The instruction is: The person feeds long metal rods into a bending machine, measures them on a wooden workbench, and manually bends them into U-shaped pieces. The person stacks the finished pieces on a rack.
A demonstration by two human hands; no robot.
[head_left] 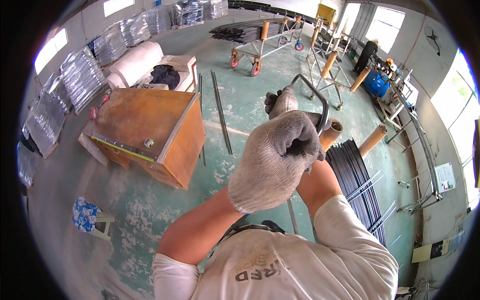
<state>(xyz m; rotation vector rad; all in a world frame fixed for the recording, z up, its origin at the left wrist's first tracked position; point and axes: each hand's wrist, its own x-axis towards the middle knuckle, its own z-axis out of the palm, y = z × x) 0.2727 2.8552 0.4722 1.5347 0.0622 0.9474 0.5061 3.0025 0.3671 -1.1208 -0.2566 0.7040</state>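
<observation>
A dark bent metal rod (326, 102) is held up in front of my chest. My left hand (272, 160), in a grey-palmed knitted work glove, is closed around its near end. Farther out, my right hand (283, 104) wears a similar glove and is mostly hidden behind the left one. Its fingers are curled, and the rod's far end runs down to its thumb, so it appears to grip that end. The forearms cross in view, the left one nearer. What lies inside both fists is covered by the gloves.
A wooden desk (145, 117) with a tape measure (149, 143) stands left, before a pale sofa (135, 62). Dark rods (352, 175) lie stacked at right beside upright brown tubes (373, 140). A wheeled rack (260, 47) carries more rods. A stool (102, 224) is lower left.
</observation>
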